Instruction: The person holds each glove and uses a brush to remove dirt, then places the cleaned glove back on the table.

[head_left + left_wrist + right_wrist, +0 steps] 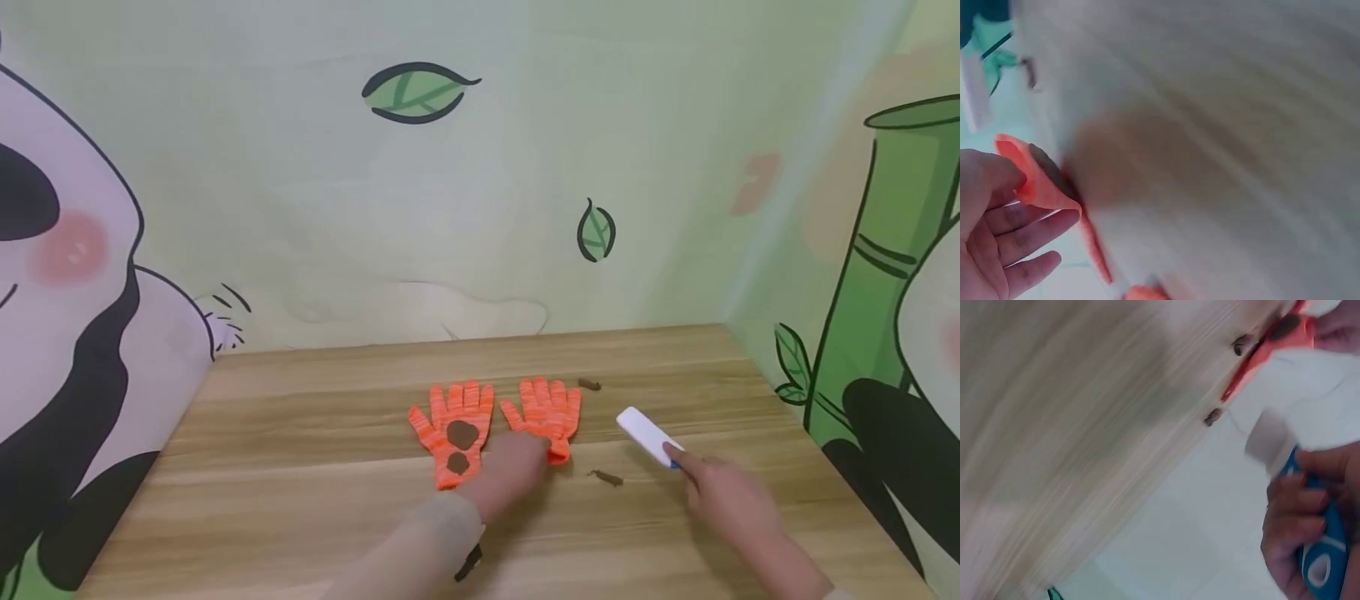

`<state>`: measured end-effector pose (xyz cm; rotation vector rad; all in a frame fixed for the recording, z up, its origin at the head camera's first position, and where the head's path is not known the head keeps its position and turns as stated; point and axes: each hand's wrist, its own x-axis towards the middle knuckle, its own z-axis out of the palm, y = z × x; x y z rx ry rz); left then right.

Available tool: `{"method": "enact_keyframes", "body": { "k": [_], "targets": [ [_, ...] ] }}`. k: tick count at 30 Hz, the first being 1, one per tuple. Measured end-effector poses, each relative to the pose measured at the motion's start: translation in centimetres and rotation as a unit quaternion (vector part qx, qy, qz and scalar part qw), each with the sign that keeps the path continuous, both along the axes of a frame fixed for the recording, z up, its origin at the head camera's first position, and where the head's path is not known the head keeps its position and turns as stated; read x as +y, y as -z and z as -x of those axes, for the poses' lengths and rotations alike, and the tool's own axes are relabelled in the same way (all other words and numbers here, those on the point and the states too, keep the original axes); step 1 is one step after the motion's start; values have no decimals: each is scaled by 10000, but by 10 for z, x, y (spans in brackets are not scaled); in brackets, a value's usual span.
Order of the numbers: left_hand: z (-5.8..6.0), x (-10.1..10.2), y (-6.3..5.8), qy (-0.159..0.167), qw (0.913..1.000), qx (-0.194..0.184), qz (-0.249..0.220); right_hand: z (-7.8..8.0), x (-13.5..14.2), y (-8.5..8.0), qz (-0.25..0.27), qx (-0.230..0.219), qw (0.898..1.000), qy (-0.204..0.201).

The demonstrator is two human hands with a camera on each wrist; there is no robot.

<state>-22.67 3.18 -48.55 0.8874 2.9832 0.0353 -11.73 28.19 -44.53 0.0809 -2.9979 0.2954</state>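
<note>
Two orange striped knit gloves lie on the wooden table, fingers pointing away. My left hand [517,462] pinches the cuff of the right-hand glove [551,408], covering part of it. In the left wrist view that cuff [1038,181] is lifted off the table, and a brown patch [1050,165] shows on its lower side. The left-hand glove [450,417] lies flat beside my forearm with two brown patches. My right hand [731,500] grips the blue handle [1325,550] of a tool with a white oblong head [645,433], held above the table to the right of the gloves.
Small brown bits lie on the wooden table [300,467], one beyond the right-hand glove [589,384] and one nearer me [607,477]. A dark strip [468,563] shows beside my left sleeve. Walls with painted pandas and bamboo [892,275] stand around the table.
</note>
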Motion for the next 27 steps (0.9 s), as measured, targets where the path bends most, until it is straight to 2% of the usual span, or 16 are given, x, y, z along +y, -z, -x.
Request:
{"method": "enact_keyframes", "body": {
  "k": [2,4,7,9,11,13,15,17,18,19,20,21,22,24,25,27],
  "targets": [
    [2,-6,-13,-137,9978,-41,-650,-1,-3,0,-46,-172,9994,-302],
    [7,-10,-25,-242,9898,-144,-1396,-2,-5,2,-58,-294,9969,-732],
    [20,-14,-39,-452,9715,-502,-2274,-3,-5,11,-65,-291,9894,-1422],
    [28,-16,-47,-636,9550,-908,-2751,-2,-3,17,112,-407,9862,-1602],
    [35,-17,-52,-761,9341,-1367,-3210,1,-1,22,422,-621,9860,-1488],
    [42,-16,-56,-812,9143,-1682,-3593,6,2,23,612,-731,9901,-1035],
    [50,-14,-61,-817,8989,-1835,-3895,10,7,22,730,-575,9943,-522],
    [56,-11,-67,-893,8827,-1884,-4211,12,11,19,677,-243,9972,-200],
    [58,-9,-70,-968,8702,-1905,-4440,13,13,17,642,-101,9979,-54],
    [59,-7,-73,-1101,8498,-2011,-4746,12,15,16,632,22,9980,21],
    [59,-5,-77,-1256,8250,-2126,-5084,13,16,14,653,57,9978,58],
    [58,-3,-80,-1427,7932,-2295,-5457,12,16,13,665,39,9977,77],
    [56,-1,-82,-1583,7565,-2466,-5847,12,17,12,698,-19,9975,89],
    [50,1,-83,-1853,6738,-2863,-6555,12,18,11,795,-145,9967,106],
    [45,2,-81,-1987,6376,-3072,-6780,12,19,11,832,-177,9963,114],
    [37,4,-73,-2123,5812,-3455,-7056,12,20,12,896,-218,9956,139]
  ]
}}
